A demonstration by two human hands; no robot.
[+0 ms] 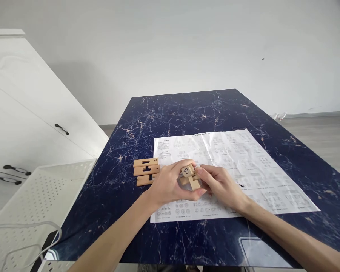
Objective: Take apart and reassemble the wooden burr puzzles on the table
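Note:
Both hands meet over a large printed sheet (229, 151) and grip a small wooden interlocking puzzle (190, 176). One block end of it carries a dark mark like a "6" or "G". My left hand (170, 181) curls round its left side, thumb below and fingers above. From the right, my right hand (219, 183) presses thumb and fingers against the blocks. Part of the puzzle is hidden by the fingers. Left of my left hand lie three flat notched wooden pieces (145, 163) side by side, the top one marked "2". My left hand partly covers the nearest one.
The blue marbled table (170, 117) stands near a pale wall. To the left are a white cabinet (31, 94) with black handles and a perforated white surface (45, 189) with a grey cable (31, 223). Rows of small diagrams cover the sheet.

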